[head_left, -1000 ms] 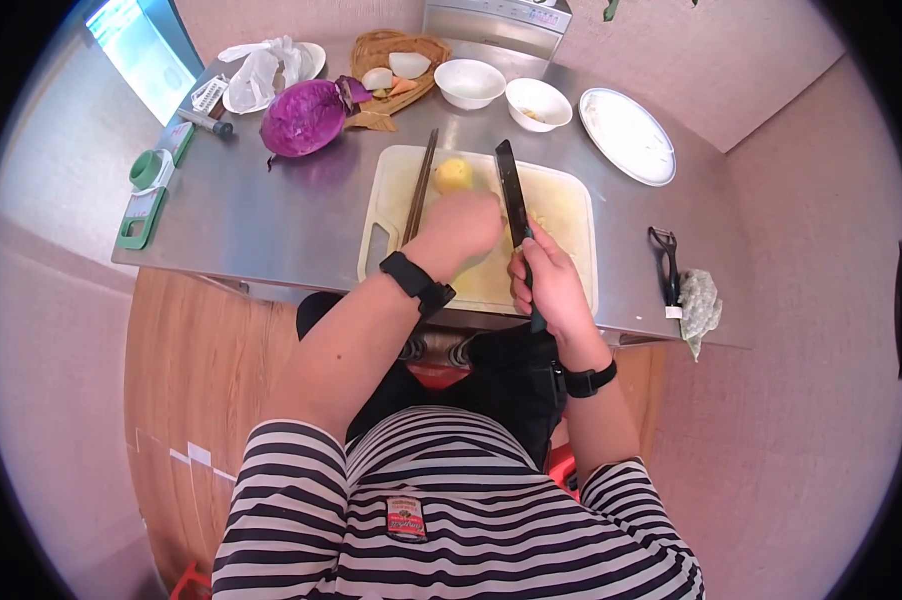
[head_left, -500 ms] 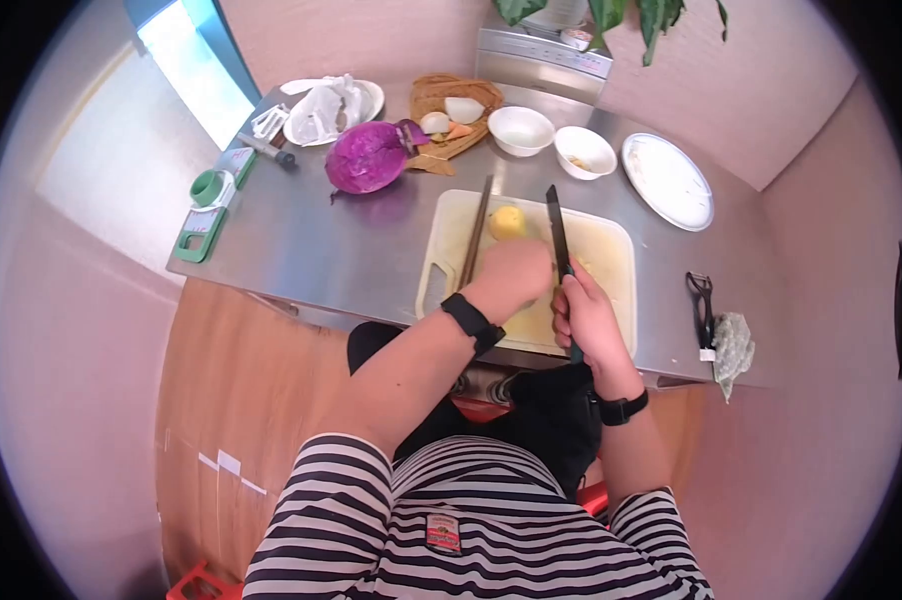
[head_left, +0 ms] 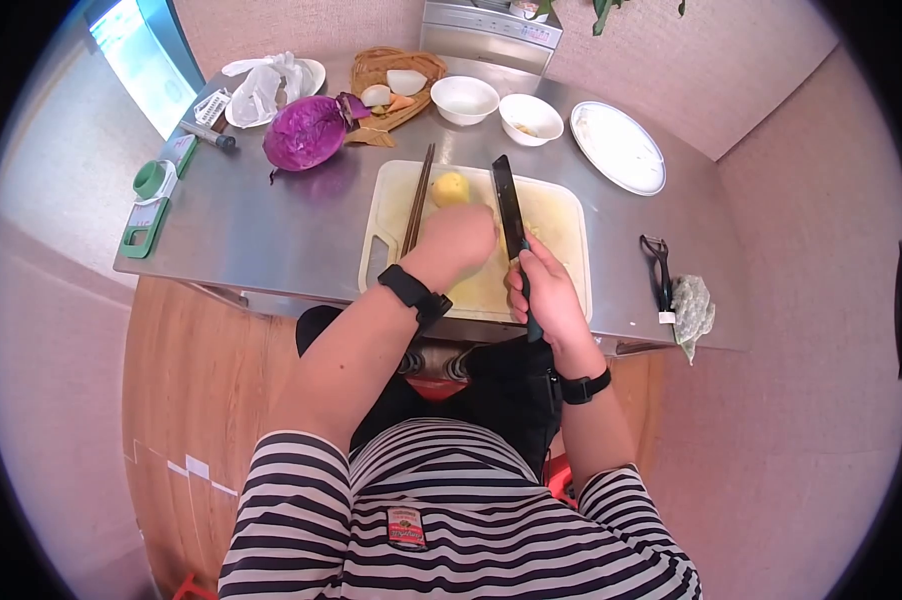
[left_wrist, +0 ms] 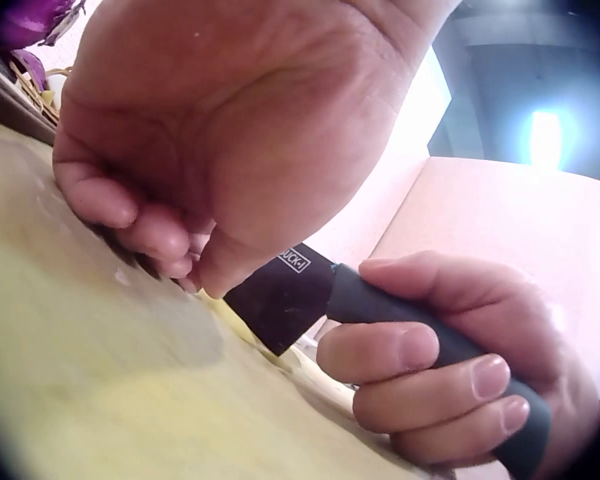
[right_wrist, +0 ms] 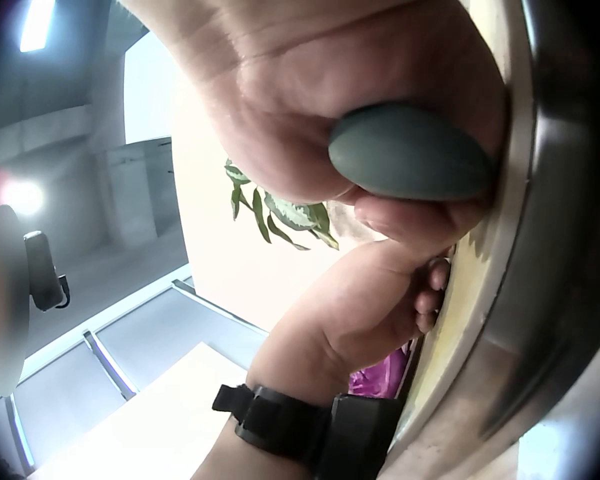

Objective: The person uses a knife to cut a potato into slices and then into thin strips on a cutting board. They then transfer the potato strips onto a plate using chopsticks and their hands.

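My right hand [head_left: 553, 292] grips the dark green handle of a kitchen knife [head_left: 508, 195]. Its black blade stands close beside the left hand over the pale cutting board [head_left: 571, 262]. With fingers curled down low on the board, my left hand [head_left: 458, 240] holds a yellow piece of food [left_wrist: 238, 322] at the thumb tip, mostly hidden by the hand. A round yellow piece [head_left: 450, 188] lies just beyond that hand. Small yellow bits [head_left: 533, 230] lie right of the blade. Brown chopsticks [head_left: 420, 200] rest along the board's left side.
Behind the board are a purple cabbage [head_left: 306, 134], a woven basket [head_left: 435, 68] with cut vegetables, two white bowls [head_left: 465, 100] and an oval plate [head_left: 619, 148]. A green slicer [head_left: 149, 210] lies at the left edge. A black peeler [head_left: 659, 270] sits near a plastic bag [head_left: 692, 310] at right.
The head view swung away and back, shifting the whole scene. Both hands and the knife keep nearly the same place on the board.
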A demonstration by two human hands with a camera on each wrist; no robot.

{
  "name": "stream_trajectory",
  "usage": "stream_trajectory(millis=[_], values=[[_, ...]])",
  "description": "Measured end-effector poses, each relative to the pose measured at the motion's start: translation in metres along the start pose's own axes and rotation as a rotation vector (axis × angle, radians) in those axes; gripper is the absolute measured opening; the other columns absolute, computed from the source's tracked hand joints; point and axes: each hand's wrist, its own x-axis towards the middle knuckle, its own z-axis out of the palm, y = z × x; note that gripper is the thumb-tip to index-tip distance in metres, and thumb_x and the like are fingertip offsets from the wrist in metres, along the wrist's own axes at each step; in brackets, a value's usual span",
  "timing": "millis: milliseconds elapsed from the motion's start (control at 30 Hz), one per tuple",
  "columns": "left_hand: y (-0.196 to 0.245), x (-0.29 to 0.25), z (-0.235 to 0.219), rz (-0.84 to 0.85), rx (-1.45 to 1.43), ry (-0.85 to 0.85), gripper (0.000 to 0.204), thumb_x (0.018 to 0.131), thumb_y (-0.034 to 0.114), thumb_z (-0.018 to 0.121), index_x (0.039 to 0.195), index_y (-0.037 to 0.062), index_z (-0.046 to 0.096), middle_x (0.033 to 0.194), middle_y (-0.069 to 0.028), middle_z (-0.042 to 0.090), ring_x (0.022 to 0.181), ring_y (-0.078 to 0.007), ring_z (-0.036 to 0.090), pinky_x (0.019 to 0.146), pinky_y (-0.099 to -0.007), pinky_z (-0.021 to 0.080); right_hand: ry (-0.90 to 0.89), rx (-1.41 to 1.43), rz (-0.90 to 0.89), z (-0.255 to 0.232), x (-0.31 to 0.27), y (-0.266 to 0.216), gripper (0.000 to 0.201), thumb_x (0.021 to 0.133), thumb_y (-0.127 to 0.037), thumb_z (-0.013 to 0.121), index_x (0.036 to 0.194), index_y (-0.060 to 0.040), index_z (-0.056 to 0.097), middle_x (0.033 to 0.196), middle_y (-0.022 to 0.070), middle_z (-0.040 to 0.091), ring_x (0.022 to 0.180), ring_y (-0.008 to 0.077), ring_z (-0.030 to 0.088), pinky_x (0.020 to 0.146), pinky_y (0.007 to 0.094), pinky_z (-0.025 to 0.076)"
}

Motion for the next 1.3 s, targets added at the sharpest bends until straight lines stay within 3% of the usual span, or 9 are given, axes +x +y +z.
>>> stream_trajectory(millis=[833, 1000, 1133, 1300], values=[[0.008, -0.005, -0.006, 0.003, 0.015, -0.017, 0.024, 0.089, 0.027, 0.061, 0.088, 0.0048, 0.071, 0.084, -0.0152, 0.071, 0.082, -0.035, 0.07, 0.069, -0.0465, 0.054, 0.032, -0.055, 0.052, 0.003, 0.003, -0.002, 0.046, 0.105, -0.019, 0.036, 0.151, -0.015, 0.035, 0.071, -0.001, 0.042, 0.048, 0.0082, 0.039, 0.042, 0.0235, 0.036], [0.006, -0.002, -0.005, -0.01, 0.015, -0.059, 0.026, 0.09, 0.03, 0.059, 0.089, 0.0054, 0.069, 0.085, -0.0159, 0.07, 0.083, -0.0361, 0.069, 0.072, -0.0475, 0.053, 0.007, -0.087, 0.094, 0.006, 0.012, -0.008, 0.054, 0.104, -0.019, 0.038, 0.156, -0.0119, 0.027, 0.069, -0.001, 0.041, 0.045, 0.0085, 0.036, 0.041, 0.0257, 0.034], [0.005, 0.0, -0.005, -0.026, 0.008, -0.093, 0.028, 0.092, 0.032, 0.058, 0.09, 0.0057, 0.068, 0.085, -0.0171, 0.069, 0.083, -0.038, 0.067, 0.074, -0.0486, 0.052, 0.049, -0.103, 0.059, 0.009, 0.016, -0.004, 0.047, 0.105, -0.019, 0.036, 0.152, -0.016, 0.035, 0.07, -0.0006, 0.042, 0.048, 0.009, 0.039, 0.042, 0.025, 0.034], [-0.003, 0.001, 0.006, 0.004, 0.0, -0.001, 0.027, 0.091, 0.031, 0.058, 0.09, 0.0064, 0.068, 0.084, -0.017, 0.069, 0.082, -0.0381, 0.067, 0.073, -0.0485, 0.052, 0.044, 0.016, 0.032, 0.0, 0.004, 0.0, 0.047, 0.105, -0.019, 0.038, 0.152, -0.016, 0.034, 0.071, 0.0001, 0.044, 0.048, 0.0098, 0.04, 0.042, 0.025, 0.036]])
